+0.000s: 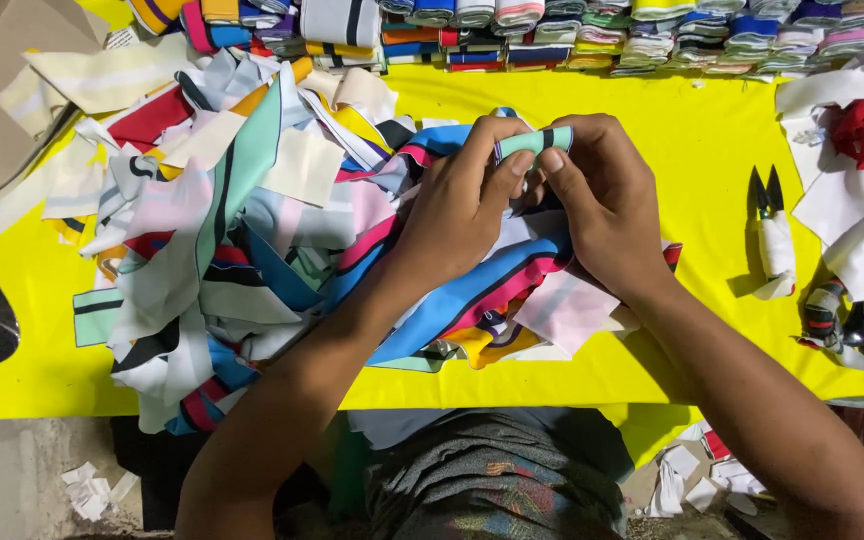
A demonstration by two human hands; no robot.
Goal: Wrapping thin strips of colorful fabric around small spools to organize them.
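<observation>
My left hand [457, 205] and my right hand [602, 200] meet above the yellow table [712, 140], both pinching a small folded mint-green fabric strip with a dark stripe [535, 142]. The strip is held between the thumbs and forefingers, lifted over a big loose pile of striped fabric strips [252, 230] in many colours. Both forearms reach in from the bottom edge of the view.
Neat stacks of folded strips [592, 35] line the far edge. Small snips with a white wrapped handle [774, 235] lie right of my hands. White, red and orange cloth pieces [862, 170] sit at the far right, brown cardboard [2, 90] at the far left.
</observation>
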